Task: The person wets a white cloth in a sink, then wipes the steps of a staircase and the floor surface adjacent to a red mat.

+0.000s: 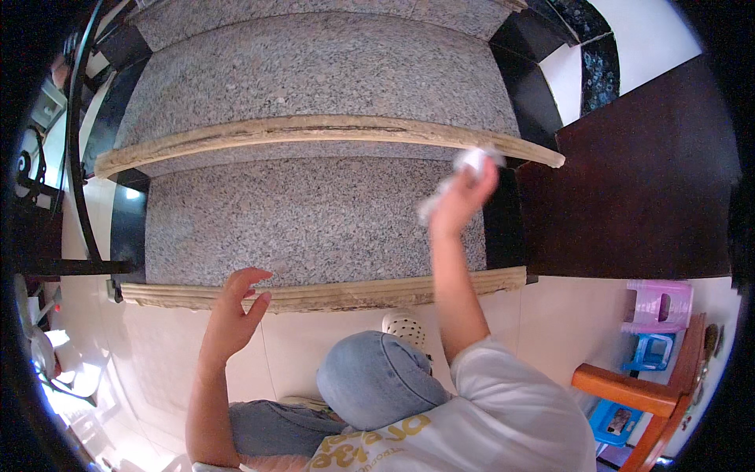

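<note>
A crumpled white cloth [472, 158] is gripped in my right hand [462, 197], both blurred. The hand is at the right end of the upper worn, cream-colored stair nosing [307, 127]; whether the cloth touches that strip I cannot tell. Part of the cloth hangs below the hand, over the speckled granite tread [295, 218]. My left hand [236, 315] holds nothing, its fingers apart and half bent. It hovers near the left part of the lower nosing [365, 297], whose edge is scuffed.
A dark metal railing [74, 130] rises at the left. On the right stands a dark brown panel [625, 183]. Pink [660, 307] and blue plastic stools [652, 352] sit beyond, near an orange-brown wooden frame [625, 389]. My perforated clog [404, 327] rests below the lower step.
</note>
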The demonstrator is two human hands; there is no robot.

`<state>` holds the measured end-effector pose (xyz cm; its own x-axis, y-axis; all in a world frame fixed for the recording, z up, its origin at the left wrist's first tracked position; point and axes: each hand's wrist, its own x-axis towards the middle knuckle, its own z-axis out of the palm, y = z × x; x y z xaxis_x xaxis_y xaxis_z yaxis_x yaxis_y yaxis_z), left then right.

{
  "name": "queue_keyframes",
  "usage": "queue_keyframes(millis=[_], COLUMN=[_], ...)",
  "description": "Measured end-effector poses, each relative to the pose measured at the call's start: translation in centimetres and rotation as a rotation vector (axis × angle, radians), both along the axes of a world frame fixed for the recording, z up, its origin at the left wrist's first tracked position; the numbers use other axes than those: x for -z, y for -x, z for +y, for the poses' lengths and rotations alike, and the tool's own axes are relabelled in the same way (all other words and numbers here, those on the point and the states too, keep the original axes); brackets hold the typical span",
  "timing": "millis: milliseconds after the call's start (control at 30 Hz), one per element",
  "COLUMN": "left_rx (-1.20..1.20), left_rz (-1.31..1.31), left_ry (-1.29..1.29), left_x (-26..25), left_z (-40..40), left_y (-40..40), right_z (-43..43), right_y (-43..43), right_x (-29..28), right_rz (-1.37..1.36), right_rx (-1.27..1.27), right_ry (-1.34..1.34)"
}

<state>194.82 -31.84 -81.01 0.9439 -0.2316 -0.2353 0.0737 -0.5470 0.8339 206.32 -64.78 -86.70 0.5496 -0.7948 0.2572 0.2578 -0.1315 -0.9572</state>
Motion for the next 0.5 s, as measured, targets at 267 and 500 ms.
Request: queue_keyframes(millis=[267, 500], left_rx=[-0.078, -0.062], left_rz=[0.060, 0.059], left_ry=[0.052, 0.046], left_x=[0.2, 0.6], left_z=[2.2, 1.9], left_y=[0.7, 0.1], right_z=[17.8, -3.1], right_y=[2.6, 8.3], right_x=[4.0, 3.9], right_rz=[-0.168, 0.376], right_rx=[-1.382, -0.801], right_ry=[0.440, 0.336])
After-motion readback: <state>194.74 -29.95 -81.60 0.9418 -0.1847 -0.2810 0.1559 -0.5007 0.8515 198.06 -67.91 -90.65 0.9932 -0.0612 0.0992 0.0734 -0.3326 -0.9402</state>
